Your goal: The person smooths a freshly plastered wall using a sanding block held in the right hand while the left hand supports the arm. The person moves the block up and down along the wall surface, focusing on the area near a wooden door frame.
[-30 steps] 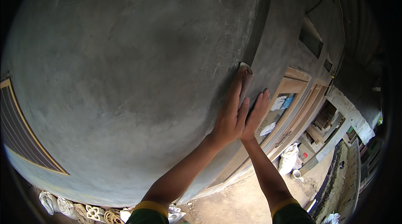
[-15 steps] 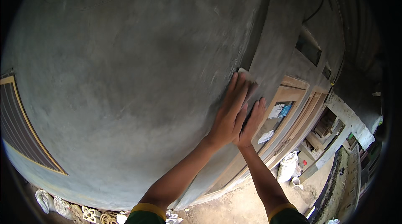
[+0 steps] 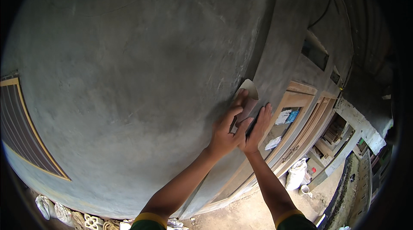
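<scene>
Wall [image 3: 129,101]: grey plastered face, largest item in view. Its edge [image 3: 263,36] — the dark strip running down to the hands — is the reference for all positions.

Frame [image 3: 297,99]: wooden, right of the edge. Panel [image 3: 30,131]: striped, far left of the edge.

Left hand [image 3: 226,133]: below the visible strip of the edge; grip clasped around the sheet, thumb on its near side. Right hand [image 3: 258,133]: just right of the edge's line; grip released, fingers extended; wall contact cannot be confirmed.

Sheet [image 3: 248,108]: thin, curled, at the lower end of the edge's visible strip, upper end projecting past the left fingertips.

Step in hand (judged): working the sheet along the edge. The next move calls for seating the curl squarely and applying even pressure.

Clearance: above the hands, the edge offers an unobstructed path. Right of it, the frame's raised border — near the right fingertips — limits sideways travel.
</scene>
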Demonstrator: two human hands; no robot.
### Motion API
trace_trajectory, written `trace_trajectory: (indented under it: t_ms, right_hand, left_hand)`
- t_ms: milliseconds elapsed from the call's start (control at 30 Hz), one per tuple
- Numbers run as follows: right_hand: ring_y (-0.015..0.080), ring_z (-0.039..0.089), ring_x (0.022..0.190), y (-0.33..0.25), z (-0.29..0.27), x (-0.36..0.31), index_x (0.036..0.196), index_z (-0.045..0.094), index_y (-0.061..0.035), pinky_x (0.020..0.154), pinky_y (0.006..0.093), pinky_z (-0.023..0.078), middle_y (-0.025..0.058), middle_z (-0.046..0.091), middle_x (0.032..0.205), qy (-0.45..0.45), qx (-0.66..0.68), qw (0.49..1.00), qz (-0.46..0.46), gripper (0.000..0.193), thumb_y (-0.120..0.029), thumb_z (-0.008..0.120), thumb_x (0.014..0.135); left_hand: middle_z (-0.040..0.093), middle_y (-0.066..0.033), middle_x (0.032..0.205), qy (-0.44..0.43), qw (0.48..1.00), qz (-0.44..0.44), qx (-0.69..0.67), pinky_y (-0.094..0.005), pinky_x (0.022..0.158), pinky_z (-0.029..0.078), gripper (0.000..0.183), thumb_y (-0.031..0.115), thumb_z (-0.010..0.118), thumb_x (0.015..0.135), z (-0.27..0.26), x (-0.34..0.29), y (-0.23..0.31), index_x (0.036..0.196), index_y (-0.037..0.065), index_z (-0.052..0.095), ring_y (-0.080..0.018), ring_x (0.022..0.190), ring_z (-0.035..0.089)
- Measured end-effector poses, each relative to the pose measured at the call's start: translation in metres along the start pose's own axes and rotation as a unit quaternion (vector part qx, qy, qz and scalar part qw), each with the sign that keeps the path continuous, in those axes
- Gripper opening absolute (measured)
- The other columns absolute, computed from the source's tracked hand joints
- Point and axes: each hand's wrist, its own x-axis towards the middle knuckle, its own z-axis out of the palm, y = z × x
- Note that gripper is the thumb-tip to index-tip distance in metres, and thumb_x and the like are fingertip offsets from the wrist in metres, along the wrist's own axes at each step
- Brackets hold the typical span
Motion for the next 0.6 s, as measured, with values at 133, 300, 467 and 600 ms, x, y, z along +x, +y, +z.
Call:
trace_trajectory:
  t_ms: [133,300,467,600]
  right_hand:
    - [0.0514,0.022,0.154,0.003,0.000,-0.002,0.158,0.026,0.0090,0.123,0.0619,0.013,0.0348,0.024,0.164,-0.007,-0.005,1.000,-0.007,0.092,-0.055,0.049,0.097]
    - [0.0506,0.021,0.154,0.004,0.001,-0.004,0.158,0.026,0.0088,0.123,0.0620,0.012,0.0343,0.025,0.164,-0.009,-0.015,1.000,0.002,0.092,-0.056,0.048,0.098]
    - [0.0501,0.021,0.154,0.002,0.000,-0.003,0.159,0.026,0.0086,0.123,0.0616,0.012,0.0341,0.025,0.165,-0.003,0.002,1.000,0.004,0.092,-0.057,0.048,0.097]
    - [0.0503,0.021,0.154,0.001,-0.001,-0.003,0.159,0.025,0.0086,0.123,0.0615,0.012,0.0345,0.024,0.165,-0.001,0.014,1.000,-0.002,0.094,-0.058,0.049,0.097]
  left_hand:
    - [0.049,-0.0278,0.153,-0.027,0.997,-0.006,0.066,-0.0460,0.118,0.041,0.027,-0.004,0.072,0.090,0.001,0.002,0.000,0.107,-0.001,0.052,-0.0406,0.149,0.041]
    - [0.042,-0.0278,0.159,-0.132,0.971,0.070,0.187,-0.0490,0.119,0.038,0.021,0.000,0.067,0.093,-0.003,0.017,-0.009,0.106,0.000,0.051,-0.0438,0.153,0.031]
    - [0.038,-0.0261,0.162,-0.196,0.958,0.062,0.198,-0.0513,0.122,0.034,0.021,-0.002,0.059,0.096,-0.014,0.012,-0.012,0.117,-0.003,0.053,-0.0426,0.155,0.026]
    - [0.038,-0.0258,0.161,-0.103,0.983,0.051,0.142,-0.0515,0.123,0.032,0.041,-0.004,0.057,0.097,-0.002,0.022,-0.015,0.138,-0.006,0.052,-0.0410,0.155,0.027]
